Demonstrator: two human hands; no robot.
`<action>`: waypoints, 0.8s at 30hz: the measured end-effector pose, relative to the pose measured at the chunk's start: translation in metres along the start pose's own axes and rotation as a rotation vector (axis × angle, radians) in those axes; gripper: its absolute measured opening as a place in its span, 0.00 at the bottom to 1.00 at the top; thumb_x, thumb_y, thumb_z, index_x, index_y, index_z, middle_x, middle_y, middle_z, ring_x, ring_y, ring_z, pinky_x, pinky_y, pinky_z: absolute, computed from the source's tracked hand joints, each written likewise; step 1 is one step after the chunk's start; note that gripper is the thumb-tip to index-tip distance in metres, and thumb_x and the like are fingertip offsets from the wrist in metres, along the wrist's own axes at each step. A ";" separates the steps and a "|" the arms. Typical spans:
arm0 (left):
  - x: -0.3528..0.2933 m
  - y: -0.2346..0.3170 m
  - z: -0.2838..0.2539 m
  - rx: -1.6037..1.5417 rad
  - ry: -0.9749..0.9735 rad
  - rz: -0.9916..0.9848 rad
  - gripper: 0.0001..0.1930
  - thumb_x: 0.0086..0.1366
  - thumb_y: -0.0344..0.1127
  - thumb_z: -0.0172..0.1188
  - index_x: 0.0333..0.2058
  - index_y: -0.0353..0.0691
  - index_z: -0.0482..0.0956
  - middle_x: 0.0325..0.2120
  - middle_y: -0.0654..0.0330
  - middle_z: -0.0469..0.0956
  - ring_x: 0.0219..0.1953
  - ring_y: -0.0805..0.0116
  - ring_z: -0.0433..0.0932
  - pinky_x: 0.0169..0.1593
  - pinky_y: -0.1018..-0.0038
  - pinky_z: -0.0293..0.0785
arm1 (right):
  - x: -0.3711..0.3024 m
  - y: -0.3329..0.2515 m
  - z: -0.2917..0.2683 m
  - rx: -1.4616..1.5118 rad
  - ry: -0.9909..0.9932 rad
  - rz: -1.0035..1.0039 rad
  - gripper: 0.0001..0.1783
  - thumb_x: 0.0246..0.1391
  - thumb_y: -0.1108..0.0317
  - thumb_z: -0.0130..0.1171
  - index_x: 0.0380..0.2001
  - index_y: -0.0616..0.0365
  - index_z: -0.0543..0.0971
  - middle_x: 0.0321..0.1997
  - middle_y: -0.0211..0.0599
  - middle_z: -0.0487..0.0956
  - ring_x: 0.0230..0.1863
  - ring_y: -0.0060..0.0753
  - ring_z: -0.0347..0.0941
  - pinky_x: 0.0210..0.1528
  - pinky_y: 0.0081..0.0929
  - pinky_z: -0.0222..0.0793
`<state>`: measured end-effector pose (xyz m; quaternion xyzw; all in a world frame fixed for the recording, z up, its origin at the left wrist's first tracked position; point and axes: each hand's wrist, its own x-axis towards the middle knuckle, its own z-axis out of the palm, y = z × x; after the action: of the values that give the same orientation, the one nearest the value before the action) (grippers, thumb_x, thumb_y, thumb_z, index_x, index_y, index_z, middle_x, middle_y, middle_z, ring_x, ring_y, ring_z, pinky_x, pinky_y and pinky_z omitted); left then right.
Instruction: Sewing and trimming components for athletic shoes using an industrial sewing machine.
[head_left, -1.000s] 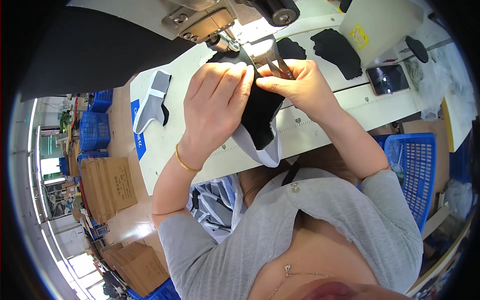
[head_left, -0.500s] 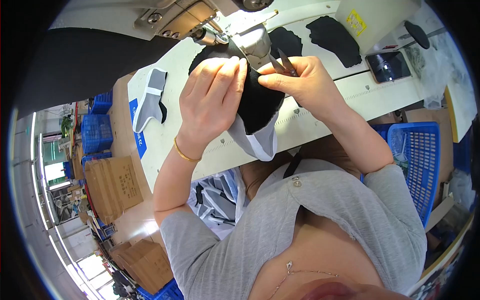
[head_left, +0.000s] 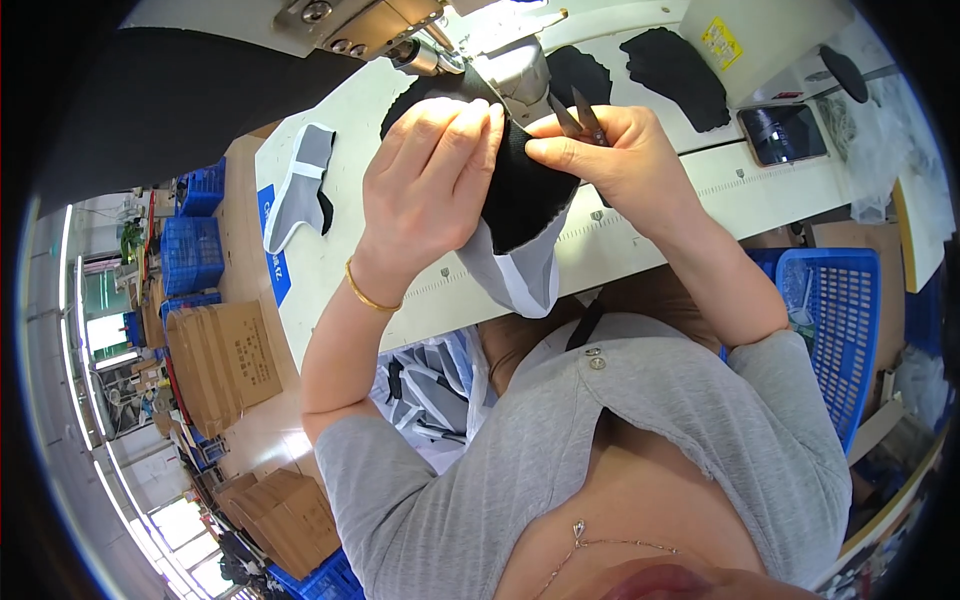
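Observation:
Both hands hold the edge of a black fabric piece (head_left: 525,200) just in front of the sewing machine's needle area (head_left: 430,58). My left hand (head_left: 425,180) is closed, its fingertips pinching the upper edge. With thumb and forefinger my right hand (head_left: 620,155) pinches the same edge farther right. A pair of dark thread snips (head_left: 580,118) sits in that right hand too, blades pointing away from me. Grey and white fabric (head_left: 520,275) hangs below the black piece over the table's near edge. The far end of the fabric lies by the machine's presser foot.
On the white table (head_left: 400,320), a grey-white cut piece (head_left: 302,185) lies left and black pieces (head_left: 675,75) lie at the back. A phone (head_left: 782,134) rests at right. A blue basket (head_left: 845,335) stands right, cardboard boxes (head_left: 225,365) left, and a bag of pieces (head_left: 430,400) below.
The view has shifted slightly. Both hands keep their pinch on the black fabric, and its hanging lower end has swung a little to the right.

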<state>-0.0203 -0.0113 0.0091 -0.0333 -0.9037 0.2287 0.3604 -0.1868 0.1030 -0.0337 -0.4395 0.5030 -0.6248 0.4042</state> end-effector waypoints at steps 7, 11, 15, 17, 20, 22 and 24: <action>-0.004 0.002 0.005 0.015 0.083 0.024 0.10 0.48 0.26 0.63 0.32 0.30 0.83 0.33 0.57 0.80 0.36 0.63 0.79 0.42 0.69 0.78 | -0.001 0.000 -0.001 -0.017 -0.010 0.008 0.11 0.53 0.66 0.67 0.37 0.63 0.85 0.22 0.21 0.75 0.25 0.10 0.63 0.26 0.15 0.58; -0.004 0.003 0.004 0.034 0.121 0.041 0.09 0.49 0.26 0.64 0.31 0.31 0.83 0.32 0.58 0.80 0.35 0.64 0.80 0.42 0.71 0.79 | -0.003 -0.005 0.001 -0.001 0.000 0.033 0.11 0.53 0.67 0.67 0.36 0.63 0.85 0.22 0.20 0.74 0.24 0.09 0.62 0.25 0.15 0.57; -0.004 0.003 0.005 0.039 0.115 0.035 0.08 0.49 0.26 0.65 0.31 0.31 0.84 0.32 0.57 0.80 0.35 0.64 0.80 0.41 0.71 0.79 | -0.003 -0.003 0.001 0.012 -0.013 0.006 0.10 0.54 0.67 0.66 0.35 0.63 0.85 0.21 0.18 0.73 0.23 0.08 0.62 0.24 0.14 0.56; -0.004 0.001 0.006 0.041 0.110 0.030 0.09 0.49 0.26 0.65 0.31 0.31 0.84 0.32 0.57 0.80 0.35 0.64 0.80 0.41 0.71 0.79 | -0.003 -0.004 0.003 0.040 0.000 0.015 0.10 0.54 0.68 0.66 0.35 0.63 0.85 0.20 0.17 0.72 0.23 0.08 0.61 0.24 0.14 0.56; -0.004 -0.003 0.004 0.027 0.104 0.042 0.11 0.47 0.26 0.65 0.32 0.30 0.84 0.32 0.57 0.80 0.35 0.64 0.80 0.41 0.71 0.80 | -0.002 -0.008 0.008 0.060 0.006 0.017 0.09 0.54 0.68 0.65 0.33 0.64 0.85 0.19 0.16 0.71 0.23 0.07 0.60 0.23 0.15 0.55; -0.005 -0.008 0.001 0.008 0.063 0.047 0.13 0.45 0.27 0.64 0.33 0.30 0.84 0.32 0.56 0.80 0.35 0.63 0.80 0.42 0.70 0.80 | -0.001 -0.011 0.011 0.038 0.012 0.036 0.09 0.54 0.68 0.65 0.32 0.64 0.84 0.18 0.16 0.70 0.22 0.07 0.59 0.23 0.15 0.54; -0.006 -0.011 0.003 0.009 0.082 0.055 0.15 0.44 0.27 0.62 0.33 0.30 0.84 0.32 0.56 0.80 0.35 0.62 0.81 0.41 0.70 0.80 | 0.001 -0.008 0.013 0.015 0.018 0.014 0.09 0.54 0.67 0.65 0.30 0.64 0.84 0.17 0.15 0.68 0.22 0.07 0.58 0.22 0.15 0.53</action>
<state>-0.0165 -0.0239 0.0079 -0.0661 -0.8859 0.2410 0.3907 -0.1756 0.0997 -0.0239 -0.4271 0.5049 -0.6297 0.4075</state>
